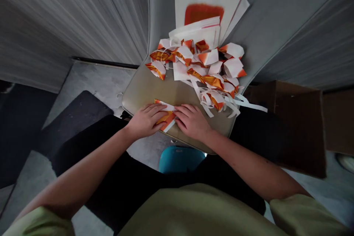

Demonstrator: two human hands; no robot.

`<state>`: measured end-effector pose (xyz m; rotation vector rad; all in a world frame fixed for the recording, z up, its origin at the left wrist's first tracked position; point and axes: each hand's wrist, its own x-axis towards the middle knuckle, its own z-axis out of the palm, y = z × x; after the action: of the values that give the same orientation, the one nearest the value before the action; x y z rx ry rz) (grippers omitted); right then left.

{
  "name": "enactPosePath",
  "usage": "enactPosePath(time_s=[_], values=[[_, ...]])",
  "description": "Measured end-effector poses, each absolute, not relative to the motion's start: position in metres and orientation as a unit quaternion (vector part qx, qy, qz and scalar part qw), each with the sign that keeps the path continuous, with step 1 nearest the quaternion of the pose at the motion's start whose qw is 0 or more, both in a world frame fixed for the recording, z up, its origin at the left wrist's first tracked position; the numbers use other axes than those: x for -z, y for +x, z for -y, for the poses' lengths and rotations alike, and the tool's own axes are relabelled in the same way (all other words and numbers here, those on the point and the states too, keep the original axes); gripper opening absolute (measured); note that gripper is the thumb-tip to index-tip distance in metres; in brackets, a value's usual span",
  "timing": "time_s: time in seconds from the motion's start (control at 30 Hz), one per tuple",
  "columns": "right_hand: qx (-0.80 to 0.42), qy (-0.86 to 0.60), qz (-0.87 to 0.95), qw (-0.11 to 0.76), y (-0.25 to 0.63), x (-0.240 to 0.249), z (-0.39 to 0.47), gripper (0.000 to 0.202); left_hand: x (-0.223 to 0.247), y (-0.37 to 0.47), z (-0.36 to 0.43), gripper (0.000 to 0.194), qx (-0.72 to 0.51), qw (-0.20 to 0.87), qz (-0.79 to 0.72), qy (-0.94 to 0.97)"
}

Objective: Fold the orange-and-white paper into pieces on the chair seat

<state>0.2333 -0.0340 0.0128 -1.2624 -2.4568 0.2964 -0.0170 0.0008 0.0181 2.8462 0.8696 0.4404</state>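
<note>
Two-handed, pressing folded paper (167, 118) onto seat (138, 94) with left hand (146, 120) and right hand (194, 121) both open, probably to prevent sliding

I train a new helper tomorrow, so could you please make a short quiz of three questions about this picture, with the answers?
1. Which colours does the paper between the left hand and the right hand show?
a) only black
b) orange and white
c) green and blue

2. True or false: the open cardboard box is on the person's right side.

3. Fill in "nearer to" or "farther from": the big white sheet with the red-orange patch lies ____ the person than the pile of folded pieces.

Key: 1. b; 2. true; 3. farther from
</note>
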Motion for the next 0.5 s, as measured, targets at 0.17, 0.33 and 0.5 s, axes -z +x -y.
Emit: enactPosePath(time_s=[0.17,0.33,0.5], values=[[-0.114,-0.443,0.87,0.184,0.239,-0.013,0.041,0.035,-0.017,-0.03,-0.002,0.047,-0.121,0.095,-0.259,0.954],[-0.151,-0.441,0.871,0.154,0.248,-0.013,0.047,0.036,-0.012,-0.034,0.004,0.044,-0.123,0.127,-0.272,0.946],[-0.183,-0.443,0.862,0.163,0.251,-0.015,0.047,0.038,-0.006,-0.036,0.006,0.046,-0.119,0.151,-0.28,0.941]])
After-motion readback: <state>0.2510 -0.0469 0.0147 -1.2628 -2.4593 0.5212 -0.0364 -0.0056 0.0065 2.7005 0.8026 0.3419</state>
